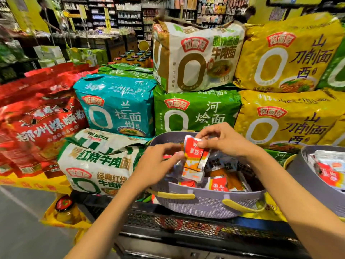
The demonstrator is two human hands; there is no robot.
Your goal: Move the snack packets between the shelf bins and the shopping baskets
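Note:
A grey perforated basket [203, 204] with yellow handles sits in front of me, holding several small red, orange and silver snack packets [218, 184]. Above it my right hand [224, 141] pinches the top edge of a red-and-white snack packet [196, 152] that hangs over the basket. My left hand [156, 163] has its fingers curled at the packet's left side, gripping more packets there. A second grey basket [306, 176] at the right edge also holds red and silver packets [328, 172].
Large noodle multipacks are stacked behind the baskets: red [37, 120], teal [115, 107], green [196, 113], yellow [287, 118] and white-gold [196, 57]. A black mesh cart shelf [186, 225] lies under the basket. Grey floor is at the lower left. Store shelves and a person stand far back.

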